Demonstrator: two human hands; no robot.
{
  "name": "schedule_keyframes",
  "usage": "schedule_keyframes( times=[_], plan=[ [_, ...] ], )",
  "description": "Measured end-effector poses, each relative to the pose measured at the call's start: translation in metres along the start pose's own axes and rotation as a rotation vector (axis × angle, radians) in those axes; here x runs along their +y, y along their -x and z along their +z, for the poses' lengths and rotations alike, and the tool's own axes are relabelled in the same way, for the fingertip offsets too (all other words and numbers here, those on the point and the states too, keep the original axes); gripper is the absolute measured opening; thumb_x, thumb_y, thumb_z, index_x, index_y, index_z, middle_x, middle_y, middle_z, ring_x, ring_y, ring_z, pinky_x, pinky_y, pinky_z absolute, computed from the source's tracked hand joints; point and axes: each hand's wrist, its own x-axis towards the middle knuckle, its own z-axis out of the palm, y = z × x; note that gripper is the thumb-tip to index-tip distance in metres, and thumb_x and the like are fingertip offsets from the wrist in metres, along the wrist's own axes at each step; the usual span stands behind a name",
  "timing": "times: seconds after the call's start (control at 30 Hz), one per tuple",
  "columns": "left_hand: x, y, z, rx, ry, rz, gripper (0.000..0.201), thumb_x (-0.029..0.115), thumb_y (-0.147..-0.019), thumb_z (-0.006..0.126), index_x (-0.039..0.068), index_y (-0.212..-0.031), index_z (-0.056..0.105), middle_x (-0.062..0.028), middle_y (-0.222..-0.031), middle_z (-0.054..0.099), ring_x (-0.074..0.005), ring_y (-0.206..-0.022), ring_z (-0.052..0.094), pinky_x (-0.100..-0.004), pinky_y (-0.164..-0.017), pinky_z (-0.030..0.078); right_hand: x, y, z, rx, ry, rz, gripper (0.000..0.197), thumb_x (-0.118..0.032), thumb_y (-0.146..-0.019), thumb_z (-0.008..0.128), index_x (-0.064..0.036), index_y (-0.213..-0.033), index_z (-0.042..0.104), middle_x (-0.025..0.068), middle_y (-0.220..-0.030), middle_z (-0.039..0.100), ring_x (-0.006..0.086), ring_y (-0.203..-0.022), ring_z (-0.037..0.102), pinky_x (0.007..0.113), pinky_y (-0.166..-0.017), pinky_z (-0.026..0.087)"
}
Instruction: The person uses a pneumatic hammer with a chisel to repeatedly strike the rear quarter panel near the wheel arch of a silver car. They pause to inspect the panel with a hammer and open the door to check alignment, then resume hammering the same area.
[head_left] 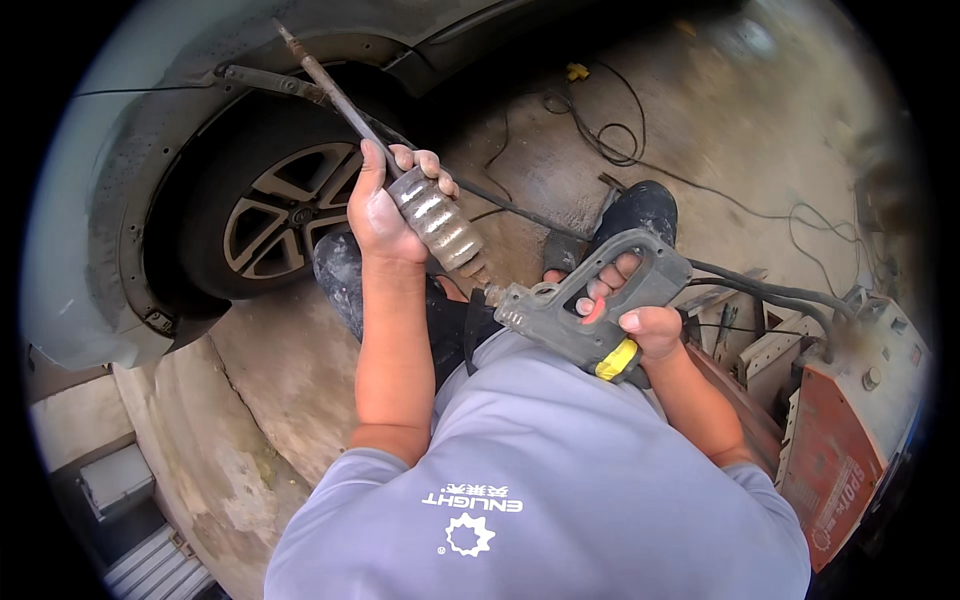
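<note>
One gun-shaped tool (565,322) is held at two places: the left hand (388,222) wraps its fingers round the upper end of the ribbed weight (440,222), the metal rod (335,92) jutting beyond it, while the right hand (655,332) curls through the looped handle (672,275), probably to steady both ends; cables (740,272) trail right of that hand, seemingly out of its way

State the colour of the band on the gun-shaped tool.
The band on the dark gun-shaped tool is yellow, shown best in the head view.
</note>
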Motion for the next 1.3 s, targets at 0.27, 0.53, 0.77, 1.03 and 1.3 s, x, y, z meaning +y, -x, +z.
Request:
schedule_keyframes(
  times=[0.27, 0.53, 0.77, 1.03, 1.3],
  plan=[
    [-0.004, -0.001, 0.0, 0.028, -0.046, 0.015, 0.047, 0.053, -0.107, 0.047, 0.011, -0.088, 0.053, -0.0115, -0.083, 0.06, -0.031, -0.07, 0.062, -0.0435, -0.068, 0.051, 0.002, 0.008, 0.011, 0.147, 0.025, -0.032, 0.064, -0.004, -0.061, 0.068, -0.0142, -0.124, 0.057, 0.0001, -0.102, 0.052, 0.0222, -0.105, 0.056, 0.047, -0.098, 0.051],
    [0.029, -0.031, 0.01, 0.062, -0.051, 0.034, 0.055, 0.061, -0.106, 0.042, 0.009, -0.093, 0.055, -0.0123, -0.078, 0.061, -0.0312, -0.065, 0.061, -0.0458, -0.065, 0.053, -0.003, 0.001, 0.024, 0.079, 0.143, -0.05, 0.05, -0.009, -0.061, 0.07, -0.0169, -0.106, 0.051, -0.0018, -0.096, 0.044, 0.0211, -0.103, 0.053, 0.043, -0.102, 0.049],
    [-0.003, 0.007, 0.014, 0.172, -0.101, 0.068, 0.048, 0.054, -0.107, 0.048, 0.011, -0.088, 0.054, -0.0116, -0.077, 0.06, -0.0289, -0.063, 0.06, -0.0406, -0.062, 0.053, -0.001, 0.012, 0.024, 0.184, 0.075, -0.067, 0.059, -0.009, -0.06, 0.072, -0.0166, -0.116, 0.056, -0.0006, -0.096, 0.048, 0.0205, -0.097, 0.055, 0.044, -0.095, 0.052],
    [-0.011, -0.001, -0.016, -0.491, 0.439, -0.003, 0.053, 0.055, -0.109, 0.039, 0.011, -0.084, 0.051, -0.0089, -0.075, 0.06, -0.0253, -0.06, 0.058, -0.0408, -0.061, 0.05, -0.001, 0.006, 0.015, 0.16, 0.034, 0.0, 0.051, -0.005, -0.062, 0.071, -0.0167, -0.108, 0.052, -0.0016, -0.093, 0.044, 0.0194, -0.092, 0.052, 0.045, -0.098, 0.05],
    [0.008, 0.01, -0.008, 0.133, -0.225, 0.048, 0.049, 0.05, -0.107, 0.05, 0.007, -0.086, 0.052, -0.018, -0.078, 0.062, -0.0329, -0.063, 0.063, -0.0421, -0.059, 0.054, -0.003, 0.007, 0.012, 0.192, 0.056, -0.003, 0.05, -0.008, -0.062, 0.071, -0.0173, -0.108, 0.052, -0.0026, -0.092, 0.043, 0.0197, -0.098, 0.055, 0.045, -0.106, 0.051]
  ],
)
